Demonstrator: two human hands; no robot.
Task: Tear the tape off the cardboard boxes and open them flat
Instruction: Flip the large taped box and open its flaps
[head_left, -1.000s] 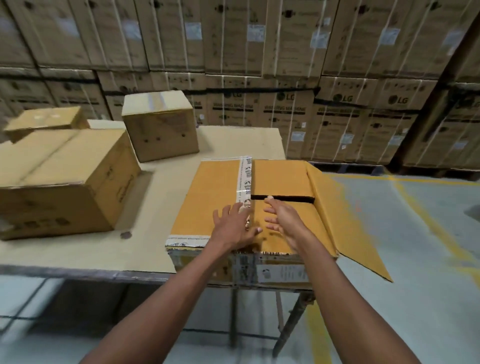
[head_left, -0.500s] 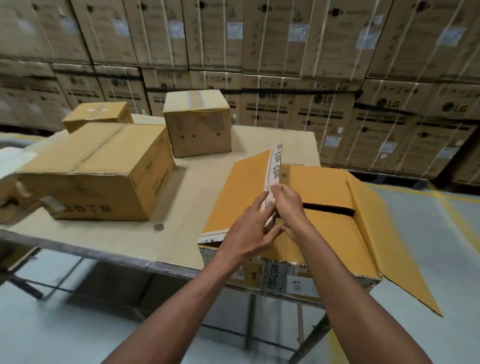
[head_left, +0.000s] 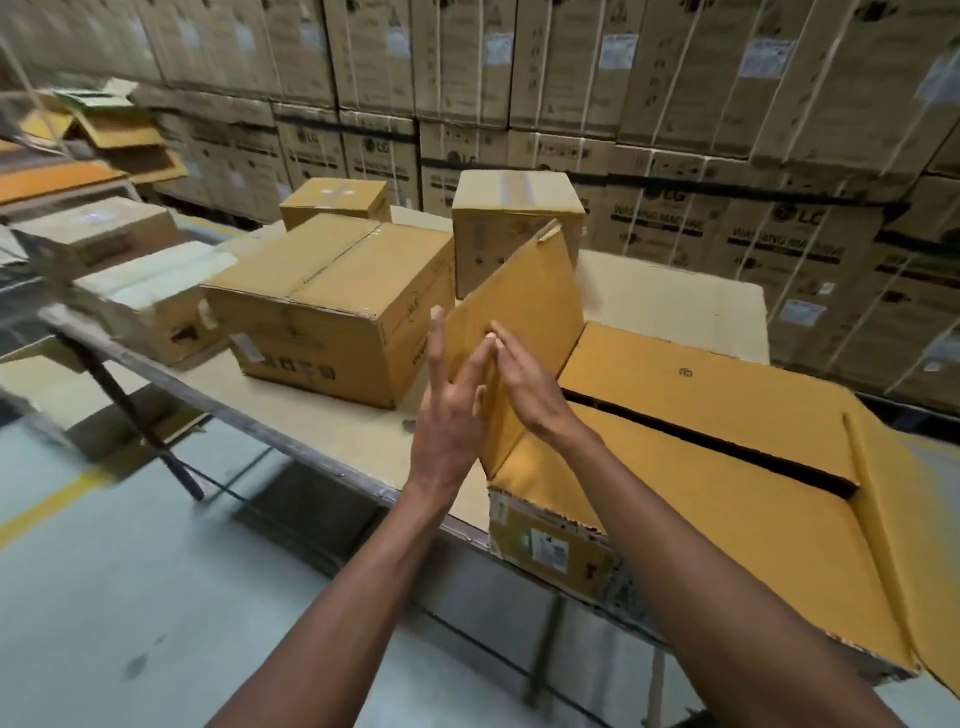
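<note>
The cardboard box (head_left: 727, 509) I am working on lies at the table's near right corner. Its left flap (head_left: 524, 291) stands raised, close to upright, and no tape shows along its edge. My left hand (head_left: 449, 415) has its fingers spread against the flap's near edge. My right hand (head_left: 527, 387) lies flat against the same edge, its fingertips meeting those of the left. Neither hand curls around anything. The box's right flap (head_left: 904, 545) hangs open over the table's side. A dark gap runs between the two inner flaps.
A large shut box (head_left: 332, 306) sits just left of the raised flap, with a small box (head_left: 335, 200) and a taped box (head_left: 514, 213) behind. More boxes (head_left: 145, 306) lie at the far left. The table edge (head_left: 249, 415) runs diagonally. Stacked cartons wall the back.
The left flap has swung from flat to nearly upright. The white tape strip pinched at its edge half a second ago is out of sight. My view has shifted left.
</note>
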